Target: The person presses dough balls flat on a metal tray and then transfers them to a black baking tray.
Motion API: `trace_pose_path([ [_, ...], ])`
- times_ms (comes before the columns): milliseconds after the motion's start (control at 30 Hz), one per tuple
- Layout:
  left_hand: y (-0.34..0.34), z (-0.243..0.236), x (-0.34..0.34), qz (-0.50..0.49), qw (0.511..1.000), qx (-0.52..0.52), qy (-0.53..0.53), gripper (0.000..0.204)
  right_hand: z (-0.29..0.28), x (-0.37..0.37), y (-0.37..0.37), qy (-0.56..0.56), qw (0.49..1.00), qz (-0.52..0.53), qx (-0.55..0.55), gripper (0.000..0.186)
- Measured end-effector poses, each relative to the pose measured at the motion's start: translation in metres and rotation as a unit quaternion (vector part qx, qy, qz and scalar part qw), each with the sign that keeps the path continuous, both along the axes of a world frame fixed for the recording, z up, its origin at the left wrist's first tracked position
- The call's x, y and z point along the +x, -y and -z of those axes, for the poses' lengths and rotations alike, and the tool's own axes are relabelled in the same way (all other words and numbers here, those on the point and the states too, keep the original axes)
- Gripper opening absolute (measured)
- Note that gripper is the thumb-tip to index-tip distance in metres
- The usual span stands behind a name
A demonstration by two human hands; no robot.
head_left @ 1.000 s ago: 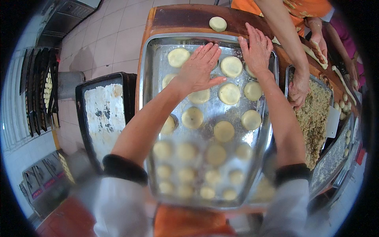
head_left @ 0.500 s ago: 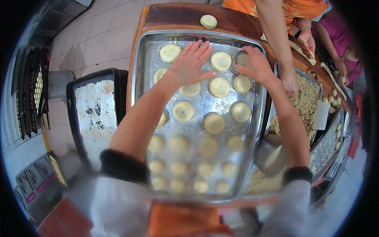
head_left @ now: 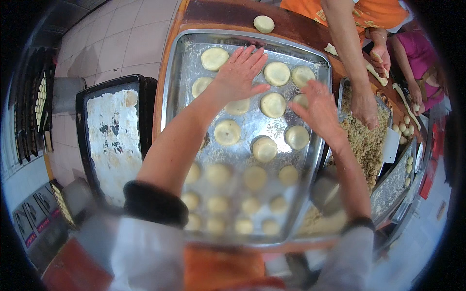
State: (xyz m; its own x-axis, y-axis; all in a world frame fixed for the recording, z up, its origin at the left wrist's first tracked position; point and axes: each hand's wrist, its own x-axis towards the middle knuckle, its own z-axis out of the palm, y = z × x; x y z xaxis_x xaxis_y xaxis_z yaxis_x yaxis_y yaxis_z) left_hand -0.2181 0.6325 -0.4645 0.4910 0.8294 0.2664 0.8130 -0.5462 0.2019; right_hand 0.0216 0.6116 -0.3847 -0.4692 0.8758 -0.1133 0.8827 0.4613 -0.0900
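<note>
Flattened round dough pieces lie in loose rows on a large metal tray dusted with flour. My left hand is open, its fingers stretched out, over the far left part of the tray. It partly covers a dough round and has another dough round beside its fingers. Near the tray's right side, my right hand has its fingers apart and lies over a dough round, touching or just above it. Nearer rounds in the tray look blurred.
One dough round sits on the wooden table beyond the tray. At right, a co-worker's hand is over a tray of crumbly filling, with a white scraper beside it. A dark baking pan stands at left.
My right hand has moved nearer, from the far right dough round to the one below it, uncovering the first. My left hand has stayed almost in place. The co-worker's hand has shifted over the filling.
</note>
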Motion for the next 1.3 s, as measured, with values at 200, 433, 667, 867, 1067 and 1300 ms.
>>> trace_pose_path([
  [200, -0.009, 0.002, 0.014, 0.008, 1.000, 0.010, 0.011, 0.075, 0.066, -0.025, -0.035, -0.027, 0.975, 0.092, 0.200, 0.052],
  [433, -0.006, -0.003, 0.001, -0.007, 0.996, -0.020, 0.085, 0.072, 0.079, -0.033, -0.029, -0.072, 0.975, 0.100, 0.182, 0.059],
  [667, -0.022, -0.033, 0.004, -0.084, 0.987, -0.134, 0.012, 0.058, 0.086, -0.026, -0.036, -0.109, 0.964, 0.128, 0.208, 0.059],
  [867, 0.023, -0.089, -0.021, -0.102, 0.978, -0.009, 0.183, 0.064, 0.089, -0.033, -0.034, -0.104, 0.966, 0.136, 0.194, 0.059],
  [1067, 0.197, -0.091, -0.075, -0.198, 0.955, -0.200, 0.092, 0.069, 0.086, -0.024, -0.035, -0.090, 0.966, 0.147, 0.194, 0.057],
  [1300, 0.278, -0.079, -0.066, -0.285, 0.935, -0.194, 0.081, 0.071, 0.088, -0.025, -0.038, -0.108, 0.965, 0.155, 0.181, 0.058],
])
